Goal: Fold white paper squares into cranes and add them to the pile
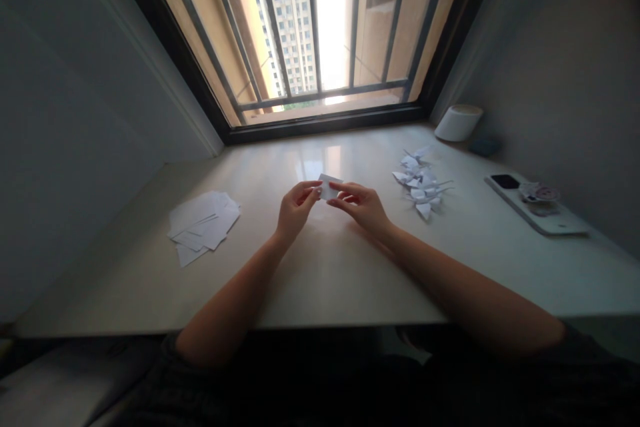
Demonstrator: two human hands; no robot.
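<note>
Left hand (pixel 296 208) and right hand (pixel 361 203) pinch a small paper (pixel 329 186) mid-table (pixel 330 280), well clear of edges.

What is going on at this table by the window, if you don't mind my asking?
A person at the pale table holds a small white piece of paper pinched between the left hand and the right hand, just above the tabletop. On their left lies a loose stack of flat white sheets. On their right is a heap of small folded paper figures, with a dark phone further out.
</note>
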